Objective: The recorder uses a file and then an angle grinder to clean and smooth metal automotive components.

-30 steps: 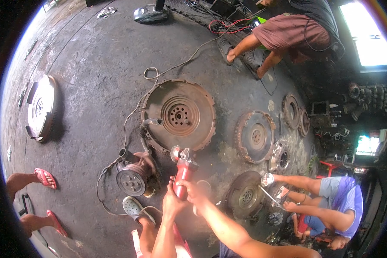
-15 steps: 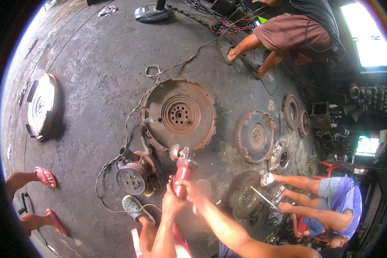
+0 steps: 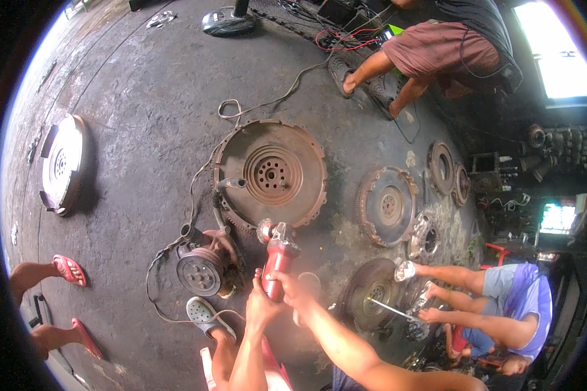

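Both of my hands grip the body of a red angle grinder (image 3: 278, 257). My left hand (image 3: 261, 305) is wrapped round its rear end, and my right hand (image 3: 295, 291) closes on it from the right. At the head of the grinder, a round wire brush (image 3: 265, 231) is at the near rim of a large rusty flywheel (image 3: 299, 146), which lies flat on the floor. Whether the brush touches the rim I cannot tell. A short pipe-like piece (image 3: 231, 183) reaches over the flywheel's left side.
A pulley-fronted machine part (image 3: 199, 270) stands left of the grinder, with a cord (image 3: 190, 215) running past it. More flywheels (image 3: 386, 202) lie to the right. A co-worker (image 3: 515, 313) holds a thin stick (image 3: 391, 307) over one. Another person (image 3: 443, 49) is at the back; sandaled feet (image 3: 70, 270) show at left.
The co-worker's stick has shifted its tip left and nearer across the flywheel at right. My hands and the grinder stay almost in place.
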The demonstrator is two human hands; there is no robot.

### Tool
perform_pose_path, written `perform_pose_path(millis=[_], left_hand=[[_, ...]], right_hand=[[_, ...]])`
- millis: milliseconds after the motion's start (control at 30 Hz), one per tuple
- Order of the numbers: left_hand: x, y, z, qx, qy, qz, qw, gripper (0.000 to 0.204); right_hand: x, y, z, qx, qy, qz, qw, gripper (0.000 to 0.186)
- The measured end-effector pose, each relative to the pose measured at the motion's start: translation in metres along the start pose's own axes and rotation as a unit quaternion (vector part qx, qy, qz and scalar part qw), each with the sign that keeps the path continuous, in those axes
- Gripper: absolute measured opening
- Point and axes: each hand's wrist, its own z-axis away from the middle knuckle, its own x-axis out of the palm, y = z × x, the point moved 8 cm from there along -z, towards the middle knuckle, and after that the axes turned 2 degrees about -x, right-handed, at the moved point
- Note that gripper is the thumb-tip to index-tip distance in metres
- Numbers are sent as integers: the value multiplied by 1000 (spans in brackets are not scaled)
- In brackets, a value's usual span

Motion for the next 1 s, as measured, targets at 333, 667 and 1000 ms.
perform_pose_path(millis=[333, 667, 1000], left_hand=[[6, -19, 38, 34, -24, -3, 999, 111], [-38, 15, 188, 31, -48, -32, 998, 110], [-92, 137, 349, 114, -15, -202, 973, 80]], right_hand=[[15, -3, 58, 103, 146, 33, 983, 28], [48, 28, 156, 93, 100, -93, 986, 42], [102, -61, 274, 86, -6, -128, 988, 32]])
